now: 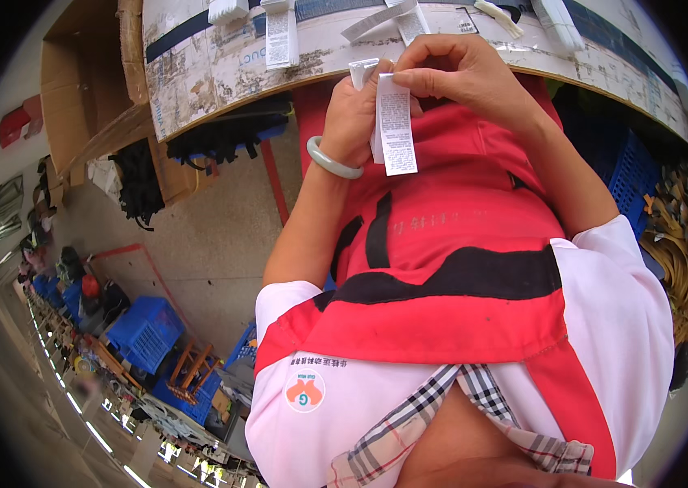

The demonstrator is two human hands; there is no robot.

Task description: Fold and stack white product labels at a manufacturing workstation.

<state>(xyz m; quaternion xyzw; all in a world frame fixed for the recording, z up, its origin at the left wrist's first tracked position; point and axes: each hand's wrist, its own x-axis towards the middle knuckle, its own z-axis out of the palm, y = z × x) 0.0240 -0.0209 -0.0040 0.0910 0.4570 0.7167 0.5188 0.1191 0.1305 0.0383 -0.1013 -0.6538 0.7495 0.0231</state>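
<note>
In front of my red apron [449, 220], close to the table's edge, my left hand [352, 122] is closed around a small bunch of white labels. One white printed label [395, 130] hangs down from between the two hands, and a folded white label end [362, 71] sticks up above the left fingers. My right hand [467, 77] pinches the hanging label near its top with thumb and forefinger. A pale bangle [334, 159] circles my left wrist. Parts of the fingertips overlap, so the exact number of labels in the left hand is hidden.
The worn white tabletop [197, 89] carries more labels: a printed strip [282, 39], a crossed pair [380, 19] and a white bundle [557, 24]. An open cardboard box [87, 81] stands to the left. Blue crates [147, 332] and brown strips [681, 252] are farther off.
</note>
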